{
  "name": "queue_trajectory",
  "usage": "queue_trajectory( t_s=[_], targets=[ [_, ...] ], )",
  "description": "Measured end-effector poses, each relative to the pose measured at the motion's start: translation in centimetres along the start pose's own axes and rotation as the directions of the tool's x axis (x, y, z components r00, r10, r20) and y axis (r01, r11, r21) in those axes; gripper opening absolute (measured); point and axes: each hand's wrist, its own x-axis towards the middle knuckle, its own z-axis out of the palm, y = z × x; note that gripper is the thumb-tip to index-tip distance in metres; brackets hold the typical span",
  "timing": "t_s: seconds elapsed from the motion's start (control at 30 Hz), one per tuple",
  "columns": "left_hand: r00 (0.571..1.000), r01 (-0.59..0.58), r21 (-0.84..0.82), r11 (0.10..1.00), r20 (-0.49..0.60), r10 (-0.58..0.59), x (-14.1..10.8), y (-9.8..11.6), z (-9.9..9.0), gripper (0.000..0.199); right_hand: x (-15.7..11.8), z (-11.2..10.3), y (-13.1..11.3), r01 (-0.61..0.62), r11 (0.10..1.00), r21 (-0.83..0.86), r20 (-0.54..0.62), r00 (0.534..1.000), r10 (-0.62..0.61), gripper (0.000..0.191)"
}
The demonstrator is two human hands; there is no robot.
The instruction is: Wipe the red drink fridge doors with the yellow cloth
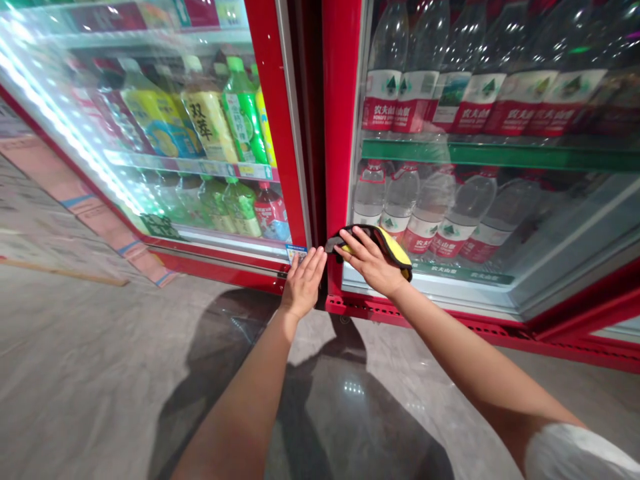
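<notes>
Grey shiny floor [75, 367] and two red drinks fridges side by side: the left fridge [265, 47] full of colourful drinks [240, 113], the right fridge [343, 100] stocked with water bottles [385, 100]. From my end, I had the right hand [373, 263] holding a yellow-and-black cloth [399, 248] against the right fridge's bottom corner, nearest the gap, fingers laid over it and a bit parted. The left hand [301, 283] looked empty, fingers straight and together by the left fridge's lower corner; couldn't tell if they touched it. Progress-wise, the cloth was down at that corner, so I'd call it mid-job, but how much of the door was done or left, no clue.
</notes>
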Motion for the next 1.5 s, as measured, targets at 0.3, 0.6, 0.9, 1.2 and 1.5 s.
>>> queue_trajectory(
  t_s=[0.3, 0.6, 0.9, 1.2, 1.5],
  targets=[
    [0.999, -0.046, -0.018, 0.999, -0.002, 0.046, -1.1, 0.7, 0.8, 0.074, -5.0, 7.0, -2.8, 0.068, 0.988, 0.141, 0.211, 0.973, -0.097, 0.059],
    [0.969, -0.242, -0.155, 0.958, 0.02, 0.248, 1.6, 5.5, 3.8, 0.077, -13.9, 6.0, 0.7, 0.038, 0.987, 0.157, 0.477, 0.872, -0.109, 0.061],
    [0.893, -0.448, -0.217, 0.867, -0.137, 0.428, 5.8, 15.5, 10.8, 0.062, -25.3, -2.3, 7.6, 0.09, 0.992, -0.089, 0.505, 0.862, -0.033, 0.069],
    [0.854, -0.513, -0.32, 0.796, -0.104, 0.509, 8.8, 21.8, 14.7, 0.07, -31.2, -12.9, 13.2, 0.157, 0.951, -0.266, 0.573, 0.819, 0.026, 0.053],
    [0.819, -0.554, -0.314, 0.771, -0.036, 0.573, 14.1, 28.7, 13.1, 0.066, -31.3, -19.8, 13.4, 0.172, 0.829, -0.531, 0.493, 0.859, 0.138, 0.032]
  ],
)
